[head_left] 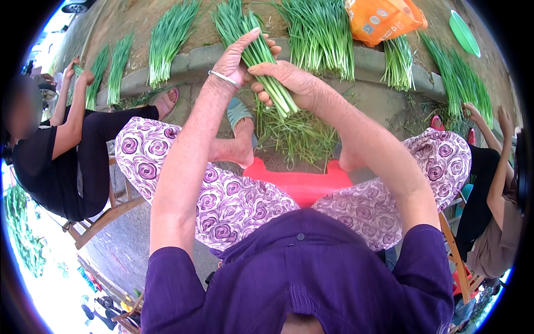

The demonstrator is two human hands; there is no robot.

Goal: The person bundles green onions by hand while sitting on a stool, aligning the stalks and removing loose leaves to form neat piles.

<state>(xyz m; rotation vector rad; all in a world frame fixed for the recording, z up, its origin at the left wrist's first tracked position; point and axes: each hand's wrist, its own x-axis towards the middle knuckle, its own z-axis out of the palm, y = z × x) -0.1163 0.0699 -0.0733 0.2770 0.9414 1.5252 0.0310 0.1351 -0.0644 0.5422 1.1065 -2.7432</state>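
A bunch of garlic chives (271, 83) is held out in front of me, its green leaves pointing away and its pale stem ends toward me. My left hand (239, 58), with a bangle on the wrist, is closed around the middle of the bunch, thumb laid along it. Lower down, my right hand (289, 82) grips the stems from the right, thumb on top. Beneath the hands, a heap of loose trimmed leaves (292, 136) lies on the ground between my feet.
Piles of chives (320, 42) lean along the stone curb (203, 58). An orange plastic bag (384, 21) rests on some at the back right, near a green basin (465, 33). A red plastic stool (303, 183) is between my legs. People sit on both sides, hands at chives.
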